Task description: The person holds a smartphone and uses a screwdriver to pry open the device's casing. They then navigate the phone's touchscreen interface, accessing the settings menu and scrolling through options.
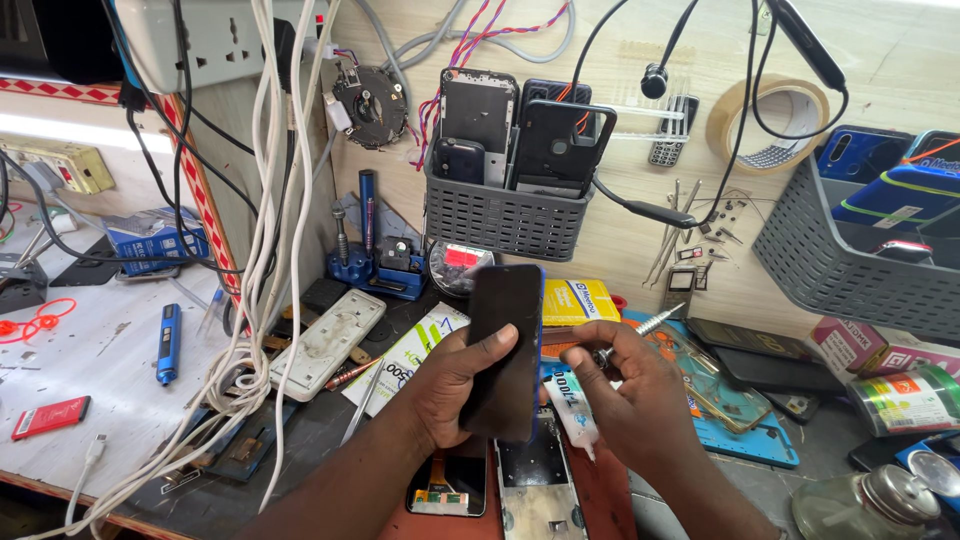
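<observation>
From your head camera, your left hand (455,385) grips a dark, blue-edged smartphone (505,350) upright, its long axis near vertical above the cluttered desk (110,360). Your right hand (625,385), just beside it to the right, is closed around a small white glue tube (572,410) with a metal nozzle pointing away up-right.

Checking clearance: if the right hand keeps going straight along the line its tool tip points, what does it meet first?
The right hand holds a glue tube and a metal tool aimed up-right. First in line looks like the small keypad phone leaning at the wall; depth is unclear.
</observation>
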